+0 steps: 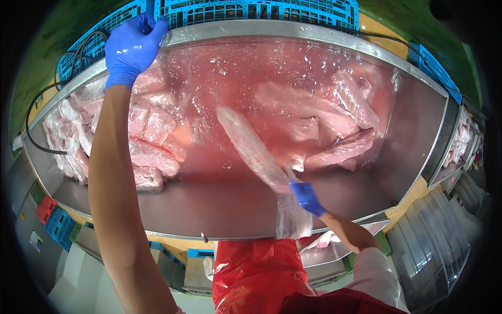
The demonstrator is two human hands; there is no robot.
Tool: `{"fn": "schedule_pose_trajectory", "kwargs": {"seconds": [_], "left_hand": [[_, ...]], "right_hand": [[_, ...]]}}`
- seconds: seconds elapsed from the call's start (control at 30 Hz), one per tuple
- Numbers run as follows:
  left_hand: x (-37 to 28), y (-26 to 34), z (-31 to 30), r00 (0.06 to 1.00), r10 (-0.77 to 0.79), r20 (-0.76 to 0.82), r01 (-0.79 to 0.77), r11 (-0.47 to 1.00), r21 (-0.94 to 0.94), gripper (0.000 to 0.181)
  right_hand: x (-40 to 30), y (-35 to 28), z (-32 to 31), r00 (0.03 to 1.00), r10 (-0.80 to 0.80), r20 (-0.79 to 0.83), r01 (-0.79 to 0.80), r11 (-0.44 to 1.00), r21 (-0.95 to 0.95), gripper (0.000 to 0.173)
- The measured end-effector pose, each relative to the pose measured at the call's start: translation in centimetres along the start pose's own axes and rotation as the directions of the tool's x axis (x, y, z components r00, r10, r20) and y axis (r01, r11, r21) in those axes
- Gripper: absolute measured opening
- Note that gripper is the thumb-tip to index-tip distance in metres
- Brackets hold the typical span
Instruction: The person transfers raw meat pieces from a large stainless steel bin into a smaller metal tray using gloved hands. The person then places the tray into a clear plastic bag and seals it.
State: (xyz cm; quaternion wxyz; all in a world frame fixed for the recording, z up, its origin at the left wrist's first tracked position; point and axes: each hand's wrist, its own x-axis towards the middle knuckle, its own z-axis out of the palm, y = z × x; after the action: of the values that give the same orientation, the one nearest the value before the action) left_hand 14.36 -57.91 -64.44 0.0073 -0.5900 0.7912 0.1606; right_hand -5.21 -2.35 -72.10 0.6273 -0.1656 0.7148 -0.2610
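My right hand (308, 198), in a blue glove, grips plastic film (292, 219) near one end of a long pale piece of meat (251, 149). The piece slants up and left over reddish water in a metal tub (219, 216). Loose film hangs down to the tub's near edge. My left hand (135, 49), also blue-gloved, is raised at the far left rim with its fingers curled; whether anything is in them is hidden. Several film-wrapped meat pieces (153, 121) are heaped beneath my left forearm. More long pieces (341, 121) lie in the water at the right.
Blue plastic pallets (251, 10) stand beyond the far rim. A black hose or cable (29, 114) curves over the left rim. Another container with meat (457, 141) is at the far right, near translucent plastic strips (429, 239). Blue crates (59, 225) sit at lower left.
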Motion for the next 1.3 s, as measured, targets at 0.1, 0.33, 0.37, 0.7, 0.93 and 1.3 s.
{"fn": "schedule_pose_trajectory", "kwargs": {"seconds": [0.1, 0.33, 0.37, 0.7, 0.93, 1.3], "left_hand": [[-0.1, -0.4, 0.1, 1.0, 0.008, -0.006, -0.008, 1.0, -0.026, 0.045], [0.0, -0.5, 0.3, 1.0, -0.007, 0.004, 0.007, 0.997, -0.083, 0.043], [-0.1, -0.6, 0.1, 1.0, -0.011, 0.005, 0.011, 0.998, -0.058, 0.042], [-0.3, -0.3, 0.3, 0.999, 0.034, -0.037, -0.035, 0.999, -0.017, 0.037], [-0.5, -0.5, 0.4, 0.997, 0.08, -0.017, -0.08, 0.997, -0.011, 0.041], [1.7, -1.8, 1.3, 0.998, 0.046, 0.053, -0.049, 0.997, 0.057, 0.053]], "right_hand": [[-5.4, -0.8, -6.8, 0.932, 0.324, -0.164, -0.196, 0.83, 0.523, 0.028], [-18.7, -9.7, -16.6, 0.656, 0.361, -0.662, 0.36, 0.621, 0.696, 0.046], [-19.9, -10.3, -18.7, 0.653, 0.25, -0.715, 0.42, 0.666, 0.616, 0.045], [-23.7, -13.4, -22.7, 0.46, -0.211, -0.862, 0.579, 0.808, 0.112, 0.041], [-38.2, -18.7, -23.3, 0.698, -0.479, -0.532, 0.693, 0.263, 0.672, 0.045], [-44.2, 11.9, 1.6, 0.678, 0.734, -0.036, -0.043, 0.088, 0.995, 0.029]]}}
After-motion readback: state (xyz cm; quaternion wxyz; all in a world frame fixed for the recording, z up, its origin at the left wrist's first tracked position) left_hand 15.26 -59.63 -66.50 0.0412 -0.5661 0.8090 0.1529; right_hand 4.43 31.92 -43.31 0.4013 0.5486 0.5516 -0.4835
